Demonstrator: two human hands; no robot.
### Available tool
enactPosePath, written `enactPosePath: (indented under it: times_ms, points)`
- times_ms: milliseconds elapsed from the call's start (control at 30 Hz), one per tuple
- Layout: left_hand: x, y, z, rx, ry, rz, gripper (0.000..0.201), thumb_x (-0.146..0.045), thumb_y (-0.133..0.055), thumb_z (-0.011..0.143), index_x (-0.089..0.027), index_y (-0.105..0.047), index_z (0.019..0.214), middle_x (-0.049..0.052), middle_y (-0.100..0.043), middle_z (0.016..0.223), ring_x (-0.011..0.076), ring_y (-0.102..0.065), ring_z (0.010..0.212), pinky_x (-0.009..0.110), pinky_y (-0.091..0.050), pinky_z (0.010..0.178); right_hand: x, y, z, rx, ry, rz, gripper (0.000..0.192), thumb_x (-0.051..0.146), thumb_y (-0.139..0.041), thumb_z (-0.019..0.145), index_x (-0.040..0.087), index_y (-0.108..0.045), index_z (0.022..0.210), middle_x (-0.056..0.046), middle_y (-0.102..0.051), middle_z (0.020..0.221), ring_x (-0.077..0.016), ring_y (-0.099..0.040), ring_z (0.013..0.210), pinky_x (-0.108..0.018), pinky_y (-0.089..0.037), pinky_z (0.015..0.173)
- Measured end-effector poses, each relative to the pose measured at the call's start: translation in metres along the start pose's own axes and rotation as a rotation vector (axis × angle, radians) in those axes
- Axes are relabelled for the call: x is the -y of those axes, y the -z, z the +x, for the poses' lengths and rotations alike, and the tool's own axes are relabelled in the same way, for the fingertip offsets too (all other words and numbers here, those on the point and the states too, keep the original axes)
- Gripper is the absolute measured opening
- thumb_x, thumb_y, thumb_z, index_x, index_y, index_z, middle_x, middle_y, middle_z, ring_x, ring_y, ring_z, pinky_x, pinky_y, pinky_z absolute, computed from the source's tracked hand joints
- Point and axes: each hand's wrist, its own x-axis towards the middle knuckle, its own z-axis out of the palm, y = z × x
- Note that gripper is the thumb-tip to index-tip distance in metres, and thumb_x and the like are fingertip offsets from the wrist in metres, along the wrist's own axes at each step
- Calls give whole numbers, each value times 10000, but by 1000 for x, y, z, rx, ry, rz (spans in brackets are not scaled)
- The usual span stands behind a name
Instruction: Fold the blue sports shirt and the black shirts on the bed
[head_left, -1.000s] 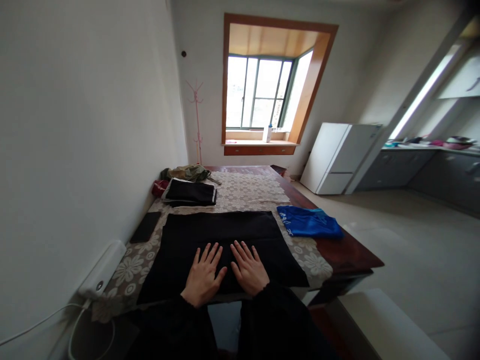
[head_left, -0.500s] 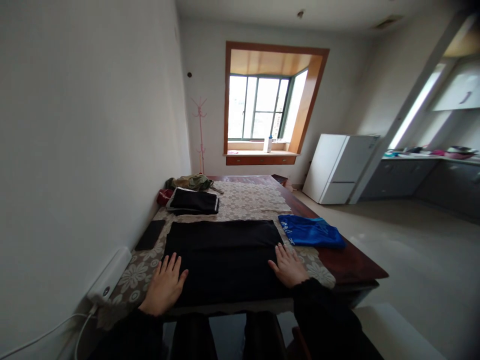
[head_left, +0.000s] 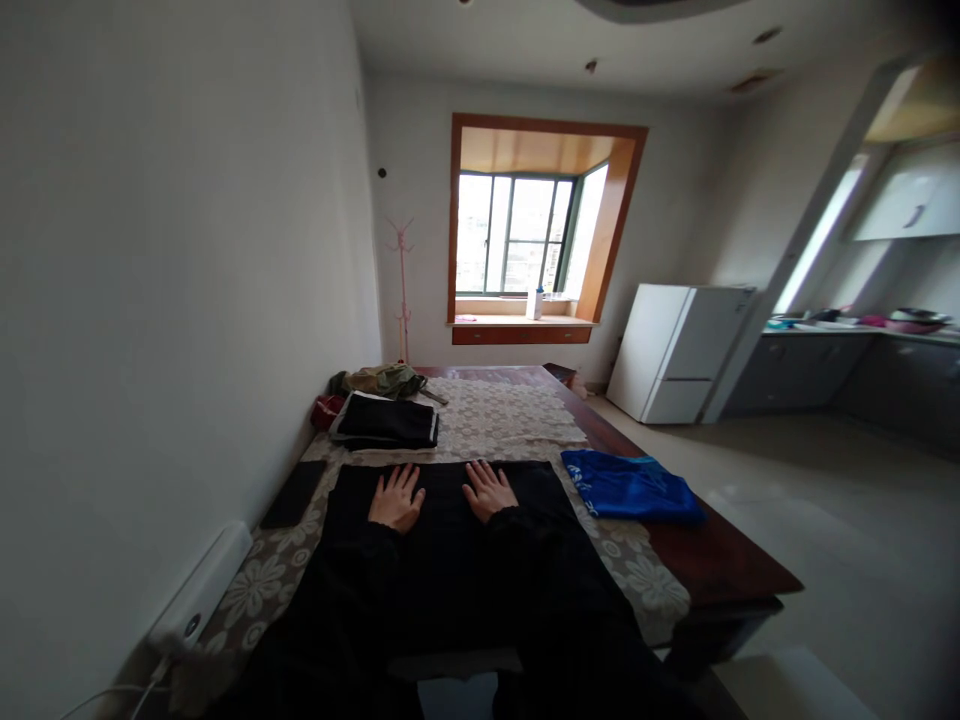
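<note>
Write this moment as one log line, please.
left hand: flat on black cloth, far edge | right hand: flat beside it, open | blue garment: apart, right | folded dark pile: behind

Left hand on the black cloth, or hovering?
Touching. The head view shows the left hand lying flat, fingers spread, on the black cloth, no gap visible.

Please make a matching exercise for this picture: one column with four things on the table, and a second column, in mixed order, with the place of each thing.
Things:
1. flat black cloth
2. blue sports garment
3. folded black garment with white edge
4. crumpled olive-green cloth

Places:
A. far left corner, near the wall
B. under both flat hands, left hand and right hand
C. right side, partly on bare dark wood
D. just beyond the flat cloth, left side

Pairs: 1-B, 2-C, 3-D, 4-A
</note>
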Motion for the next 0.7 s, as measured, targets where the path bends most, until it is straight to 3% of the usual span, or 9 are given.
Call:
enactPosePath:
  times_ms: [133, 267, 367, 467, 600, 700]
  points:
    - [58, 5, -17, -70, 84, 18, 614, -440, -302, 987, -186, -403, 1537, 104, -341, 1648, 280, -274, 1530, 527, -217, 1239, -69, 3, -12, -86, -154, -88, 613, 478, -237, 1037, 258, -250, 1609, -51, -239, 1682, -213, -163, 1552, -498, -105, 1243]
    - [83, 11, -26, -88, 126, 9, 595, -426, -314, 986, -197, -420, 1525, 108, -375, 1633, 271, -289, 1526, 531, -245, 1227, -115, 13, -22, -121, -230, -142, 596, 435, -223, 1035, 242, -302, 1594, -70, -271, 1670, -224, -233, 1534, -496, -196, 1223]
    - [80, 21, -30, -108, 117, -5, 573, -395, -321, 988, -173, -465, 1496, 125, -395, 1619, 276, -299, 1522, 537, -250, 1227, -122, 26, -30, -112, -226, -143, 607, 415, -214, 1034, 205, -291, 1598, -84, -280, 1664, -222, -227, 1536, -481, -214, 1222]
    - [69, 34, -49, -203, -13, -5, 528, -346, -340, 988, -192, -519, 1460, 106, -439, 1596, 268, -335, 1507, 525, -259, 1235, -116, 33, -52, -159, -190, -152, 600, 414, -234, 1031, 213, -310, 1591, -74, -262, 1669, -230, -214, 1541, -512, -199, 1229]
    - [59, 31, -114, -263, -247, 21, 534, -415, -367, 1010, -314, -407, 1532, 8, -461, 1587, 210, -386, 1482, 491, -302, 1238, -113, 9, -118, -276, 63, -159, 605, 495, -310, 1030, 252, -334, 1583, -47, -284, 1658, -250, -250, 1532, -536, -199, 1240]
    - [61, 14, -166, -284, -220, 70, 591, -505, -452, 974, -360, -381, 1542, 1, -449, 1589, 246, -432, 1455, 499, -392, 1191, -116, -18, -172, -324, 175, -138, 631, 537, -385, 1017, 330, -263, 1600, -14, -317, 1643, -268, -301, 1512, -556, -236, 1234]
